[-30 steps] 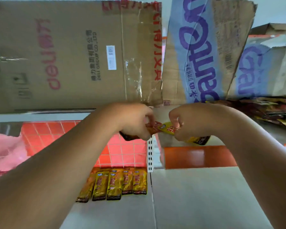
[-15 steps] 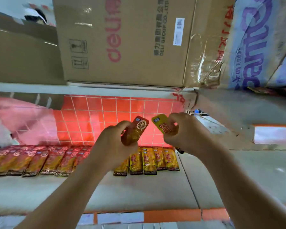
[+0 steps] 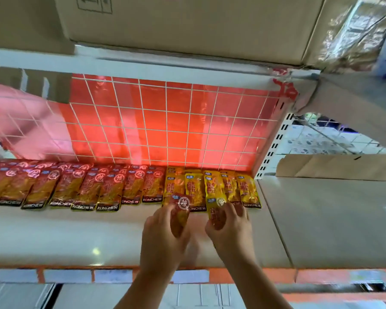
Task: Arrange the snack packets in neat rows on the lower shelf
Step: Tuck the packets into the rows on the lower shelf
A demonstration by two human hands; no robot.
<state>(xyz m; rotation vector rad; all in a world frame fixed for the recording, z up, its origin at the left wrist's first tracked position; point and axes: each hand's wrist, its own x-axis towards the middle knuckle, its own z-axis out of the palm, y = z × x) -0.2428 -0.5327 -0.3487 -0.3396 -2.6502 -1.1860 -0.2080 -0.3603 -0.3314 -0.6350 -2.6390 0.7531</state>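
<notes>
Packets in both hands over the lower shelf [image 3: 76, 237]: I grip a red packet [image 3: 180, 211] in my left hand [image 3: 163, 239] and a yellow packet [image 3: 216, 208] in my right hand [image 3: 231, 230], side by side, just in front of the yellow row [image 3: 246, 190]. To its left, the red row [image 3: 65, 188] lies along the grid back panel [image 3: 165, 121].

Back of the bay is a white wire grid [image 3: 165, 121] over shiny red-orange backing, going pink on the left. A big cardboard box [image 3: 187, 21] sits on the shelf above. The glossy white lower shelf [image 3: 76, 237] catches a bit of glare, with an orange price strip [image 3: 232, 276] along its near edge. There's a slotted white upright [image 3: 273, 152] on the right, and tiled floor [image 3: 321, 139] shows past it.
</notes>
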